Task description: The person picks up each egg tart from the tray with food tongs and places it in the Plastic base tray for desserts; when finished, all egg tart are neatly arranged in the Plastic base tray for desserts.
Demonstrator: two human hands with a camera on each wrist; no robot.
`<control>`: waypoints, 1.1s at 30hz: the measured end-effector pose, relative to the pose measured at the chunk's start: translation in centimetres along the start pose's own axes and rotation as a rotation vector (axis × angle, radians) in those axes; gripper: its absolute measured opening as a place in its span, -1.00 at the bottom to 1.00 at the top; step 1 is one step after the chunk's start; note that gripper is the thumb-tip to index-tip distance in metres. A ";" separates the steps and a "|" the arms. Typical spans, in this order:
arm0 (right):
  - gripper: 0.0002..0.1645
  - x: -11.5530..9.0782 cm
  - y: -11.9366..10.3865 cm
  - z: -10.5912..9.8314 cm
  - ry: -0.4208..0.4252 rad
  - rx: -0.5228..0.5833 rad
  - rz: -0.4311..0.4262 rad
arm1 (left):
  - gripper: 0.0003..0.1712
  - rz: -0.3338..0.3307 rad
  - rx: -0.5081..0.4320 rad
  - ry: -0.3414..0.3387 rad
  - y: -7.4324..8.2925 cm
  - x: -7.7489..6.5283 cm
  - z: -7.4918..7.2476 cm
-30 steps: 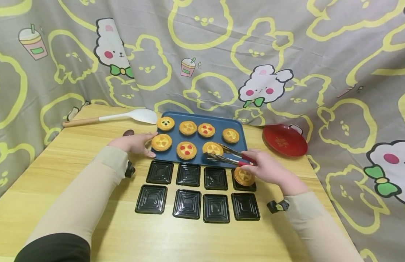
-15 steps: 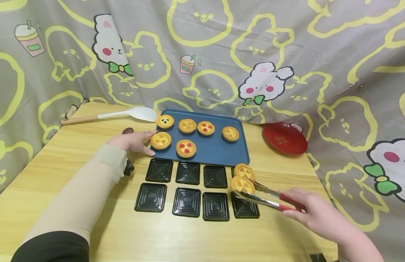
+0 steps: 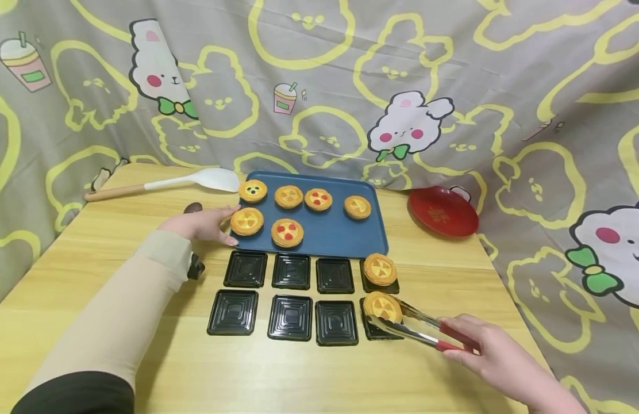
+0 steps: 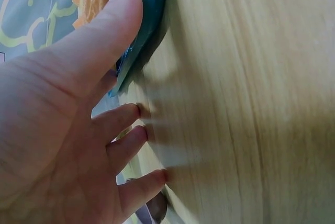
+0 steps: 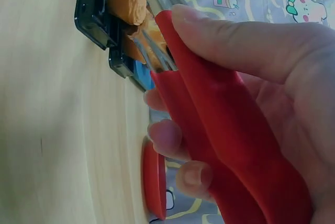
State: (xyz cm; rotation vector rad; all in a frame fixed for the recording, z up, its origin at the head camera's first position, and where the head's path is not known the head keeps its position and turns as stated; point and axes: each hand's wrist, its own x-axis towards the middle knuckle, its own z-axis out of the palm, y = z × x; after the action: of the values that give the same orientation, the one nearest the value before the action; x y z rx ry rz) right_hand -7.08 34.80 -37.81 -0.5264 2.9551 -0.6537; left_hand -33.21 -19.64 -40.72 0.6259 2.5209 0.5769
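My right hand (image 3: pixel 490 351) grips the tongs (image 5: pixel 209 114) by their red handles. Their metal arms straddle an egg tart (image 3: pixel 382 306), which sits over the front-right black square tray (image 3: pixel 384 335). Right behind it, another egg tart (image 3: pixel 380 269) rests on the back-right black tray (image 3: pixel 394 286). At the left end of the blue baking tray (image 3: pixel 330 233), my left hand (image 3: pixel 206 224) has its thumb along the tray's corner and its other fingertips down on the wood. Several tarts stay on the baking tray, among them a red-dotted tart (image 3: pixel 287 232) and a plain-topped tart (image 3: pixel 247 221) beside my thumb.
Several bare black trays (image 3: pixel 291 317) lie in two rows before the baking tray. A white spatula (image 3: pixel 216 179) with a wooden handle lies back left, near a small dark brown object (image 3: pixel 192 207). A red plate (image 3: pixel 443 211) is back right, and patterned cloth (image 3: pixel 319 75) hangs behind the table.
The tongs have carried one tart off the baking tray's front right and down to the front-right black tray. The left hand has stayed at the baking tray's corner.
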 end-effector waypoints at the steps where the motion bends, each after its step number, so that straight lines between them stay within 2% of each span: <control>1: -0.47 0.1 0.0 0.0 -0.006 -0.008 0.003 | 0.24 -0.001 -0.001 0.001 0.0 -0.1 0.0; 5: -0.47 0.3 0.1 0.0 -0.022 -0.018 0.003 | 0.25 -0.006 -0.003 0.003 -0.1 -0.3 0.0; 9: -0.49 0.6 0.1 -0.5 0.007 0.019 -0.044 | 0.24 -0.015 -0.004 0.003 -0.3 -0.4 -0.1; 12: -0.46 1.4 -0.2 -1.5 0.046 0.041 -0.094 | 0.24 -0.004 -0.012 0.011 -0.3 -0.4 -0.1; 15: -0.42 3.1 -1.0 -3.1 0.072 0.039 -0.143 | 0.26 0.005 -0.020 0.020 -0.8 -0.2 -0.1; 18: -0.42 6.0 -2.2 -4.4 0.101 0.000 -0.210 | 0.34 0.002 -0.039 0.021 -2.1 0.4 0.2; 21: -0.39 9.8 -3.5 -4.8 0.081 -0.054 -0.233 | 0.38 0.010 -0.044 0.023 -2.7 0.6 0.3; 28: -0.15 18.6 -6.7 -2.3 -0.080 -0.140 -0.215 | 0.30 0.011 -0.036 0.016 -1.2 -0.2 0.1; 33: -0.15 22.5 -8.7 -0.3 -0.179 -0.230 -0.156 | 0.26 -0.001 -0.031 0.014 -0.1 -0.5 -0.1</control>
State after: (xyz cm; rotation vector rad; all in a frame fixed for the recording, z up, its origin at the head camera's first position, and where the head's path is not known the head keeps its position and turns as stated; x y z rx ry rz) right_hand -25.54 19.77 -33.75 -0.7949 2.8535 -0.2598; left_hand -32.85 -20.00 -40.52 0.6113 2.5198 0.6213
